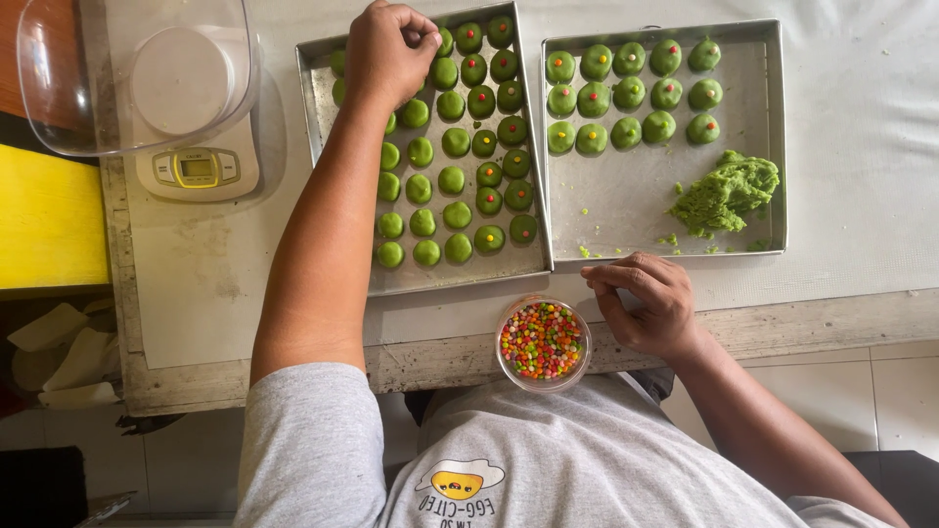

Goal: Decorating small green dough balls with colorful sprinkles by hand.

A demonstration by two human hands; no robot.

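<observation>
While both arms stretch over the tabletop [861, 147]:
Left hand [389, 49]: fingers curled, knuckles up, over green dough balls [457, 181] at the far end of the left tray [323, 108]; any grip hidden.
Right hand [648, 301]: fingertips pinched together, between the bowl of coloured candies [542, 342] and the right tray [636, 210]; contents too small to tell.
Dough lump [726, 194]: right tray, near corner.

Kitchen scale [196, 168] under clear bowl [137, 73], beside yellow surface [49, 220]
</observation>
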